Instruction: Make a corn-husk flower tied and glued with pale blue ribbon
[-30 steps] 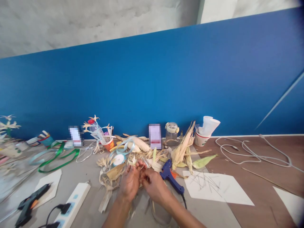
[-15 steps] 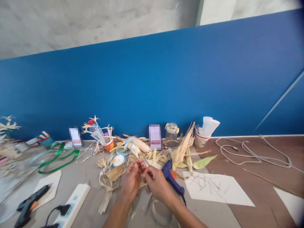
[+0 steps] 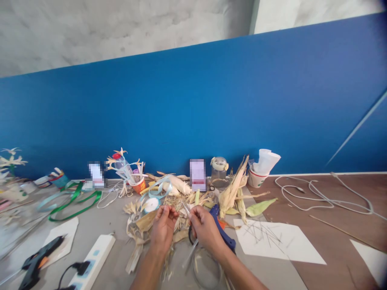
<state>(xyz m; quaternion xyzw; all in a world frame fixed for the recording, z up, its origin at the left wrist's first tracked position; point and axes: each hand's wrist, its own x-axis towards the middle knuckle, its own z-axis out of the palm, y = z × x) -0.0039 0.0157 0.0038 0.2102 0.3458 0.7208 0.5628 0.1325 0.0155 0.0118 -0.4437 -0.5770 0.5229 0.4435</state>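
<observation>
My left hand point(image 3: 163, 228) is closed in a pinch on a small pale piece of corn husk point(image 3: 167, 209), just above a heap of dry husks point(image 3: 142, 225). My right hand point(image 3: 208, 230) is closed round a pair of scissors point(image 3: 190, 238) with black handles. Their metal blades point up toward the left hand's fingertips. The hands are a short gap apart. A blue glue gun point(image 3: 224, 235) lies right behind my right hand.
Corn husks point(image 3: 233, 192), a glass jar point(image 3: 218, 171) and a paper cup point(image 3: 256, 177) stand near the blue partition. A white sheet with thin wires point(image 3: 273, 238) lies at right, a white cable point(image 3: 317, 195) beyond. At left lie a power strip point(image 3: 94, 257), black glue gun point(image 3: 38, 259) and green ribbon point(image 3: 72, 201).
My hands were pressed together over the husks; they have drawn apart, the right hand shifting right and the scissors now showing in it.
</observation>
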